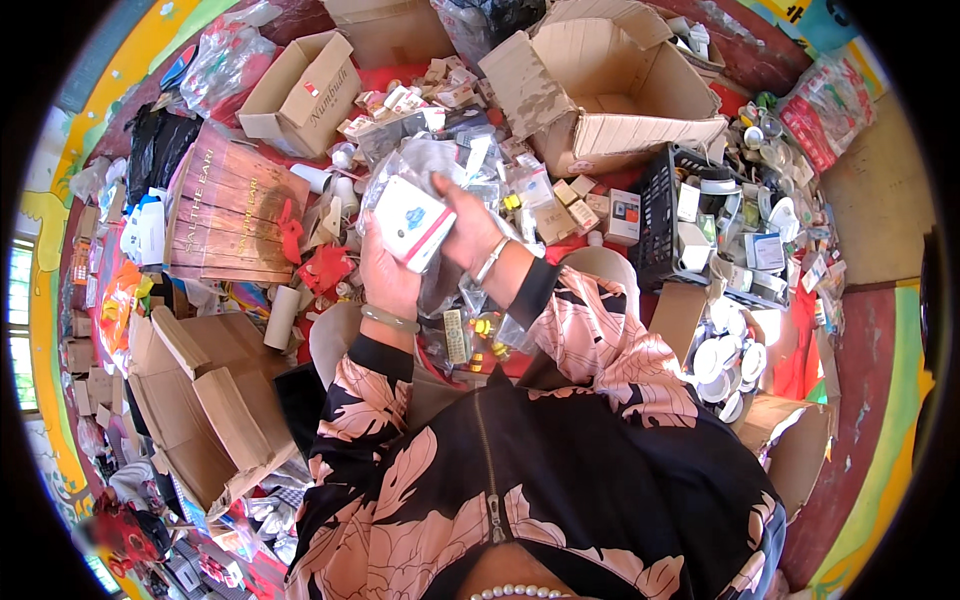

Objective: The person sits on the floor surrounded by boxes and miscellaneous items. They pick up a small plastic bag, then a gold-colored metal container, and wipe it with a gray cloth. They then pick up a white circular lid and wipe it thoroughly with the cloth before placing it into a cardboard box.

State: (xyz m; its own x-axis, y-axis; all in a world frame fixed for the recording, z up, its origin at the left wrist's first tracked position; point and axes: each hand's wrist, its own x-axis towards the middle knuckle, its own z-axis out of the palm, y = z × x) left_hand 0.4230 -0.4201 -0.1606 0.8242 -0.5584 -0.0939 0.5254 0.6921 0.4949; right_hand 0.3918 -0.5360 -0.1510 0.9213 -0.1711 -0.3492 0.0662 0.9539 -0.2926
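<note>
Between my two hands is a flat white package (pixel 405 222) with a blue picture and a red stripe. Clear plastic (pixel 385 178) lies around and behind it. My left hand (pixel 390 277) grips the package at its lower left side, thumb along the edge. On the right side, my right hand (pixel 470 228) closes round its edge and the plastic. Some of the fingers are hidden behind the package. Below the hands lie small yellow pieces (pixel 485 328) and a beige strip-like piece (pixel 456 337) in clear bags.
Small boxes (pixel 580 215) pile up ahead. A large open carton (pixel 625 110) stands far right, with a black crate (pixel 662 215) of mixed goods nearer. Left are a printed bag (pixel 235 215), a white roll (pixel 282 317) and an open carton (pixel 205 400). White round items (pixel 725 365) fill a box at right.
</note>
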